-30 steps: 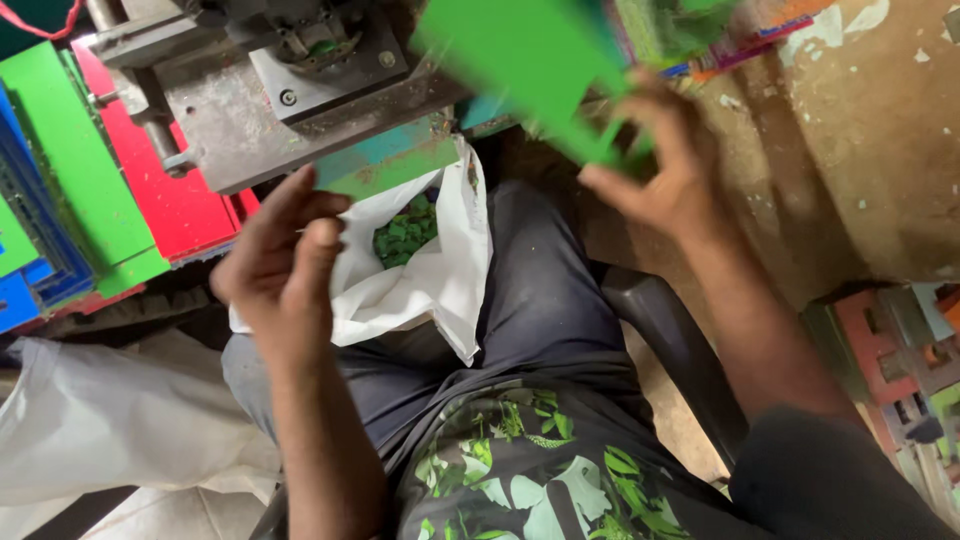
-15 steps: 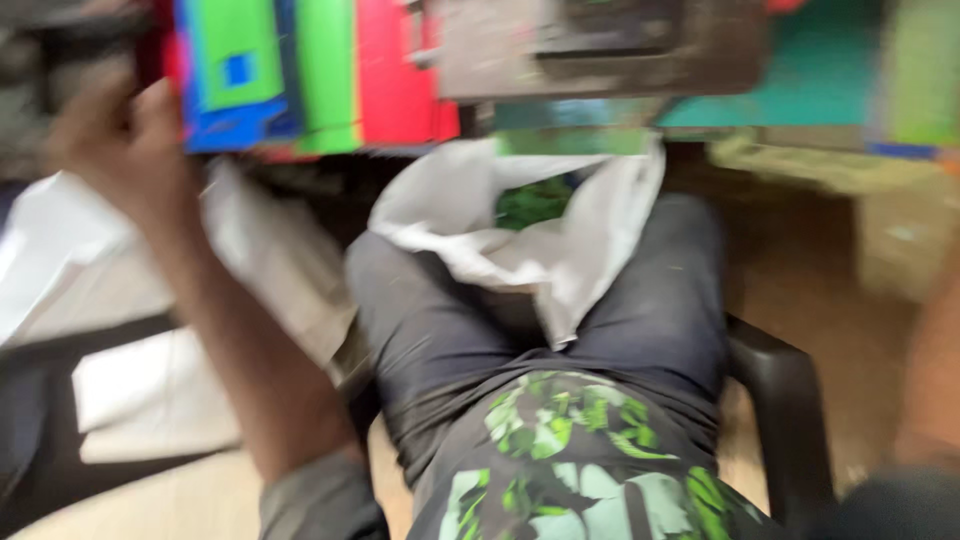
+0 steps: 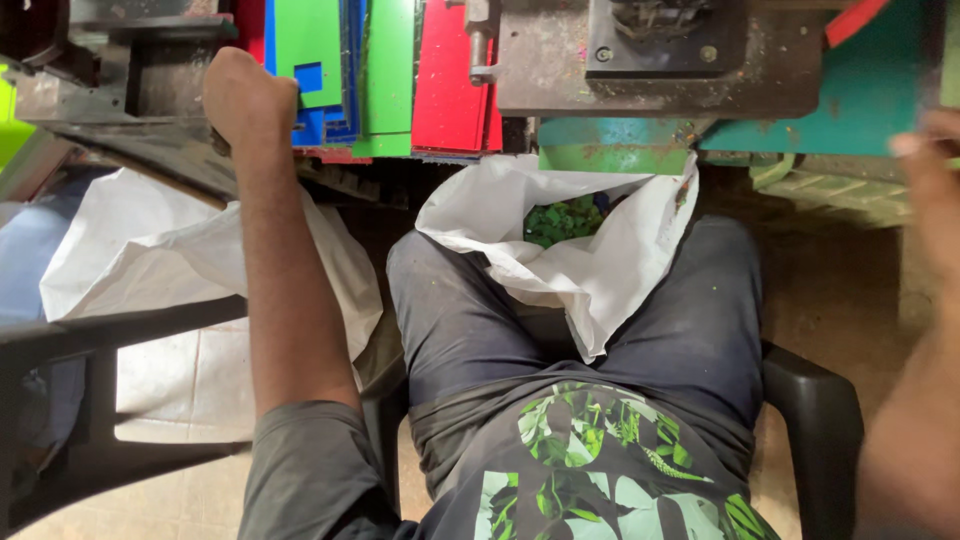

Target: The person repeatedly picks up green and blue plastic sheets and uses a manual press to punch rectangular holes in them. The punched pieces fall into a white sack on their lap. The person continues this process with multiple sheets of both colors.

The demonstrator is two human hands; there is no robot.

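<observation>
View from above of a seated person at a metal press [image 3: 650, 60]. The left hand [image 3: 248, 98] reaches forward and to the left, its fingers curled onto the edge of a stack of coloured sheets [image 3: 345, 70] in green, blue and red that stands just left of the press; the fingertips are hidden behind the sheets, so the grip itself cannot be seen clearly. The right hand [image 3: 930, 185] sits at the right edge of the picture, blurred and cut off, near a teal sheet [image 3: 860, 100] lying against the press; whether it is open or closed cannot be told.

A white bag [image 3: 600, 260] lies open between the person's thighs, directly below the press, with small green scraps [image 3: 562, 220] inside. A second white sack [image 3: 170, 270] lies on the floor to the left, partly behind the left forearm. The black arm of a chair [image 3: 815, 420] shows at lower right, and a dark frame [image 3: 110, 330] crosses the lower left.

The upper part of the press is cut off by the top edge. Compared with half a second ago, the left hand has travelled rightwards across the stack and the picture is sharper; one second ago that hand rested by the bag and the right hand held a green sheet.
</observation>
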